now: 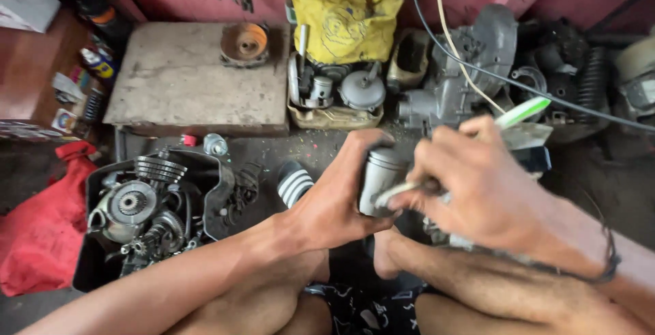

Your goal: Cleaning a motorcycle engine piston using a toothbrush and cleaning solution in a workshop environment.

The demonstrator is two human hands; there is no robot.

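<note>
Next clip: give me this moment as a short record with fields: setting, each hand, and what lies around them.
setting: person seated on a grimy workshop floor, seen from above
left hand: left hand gripped around a metal piston
right hand: right hand holding a green-and-white toothbrush, its blurred head end at the piston
left of hands: black tray full of gears and engine parts; red cloth beside it
behind: concrete slab, yellow bag, engine casing
foot: striped sandal
</note>
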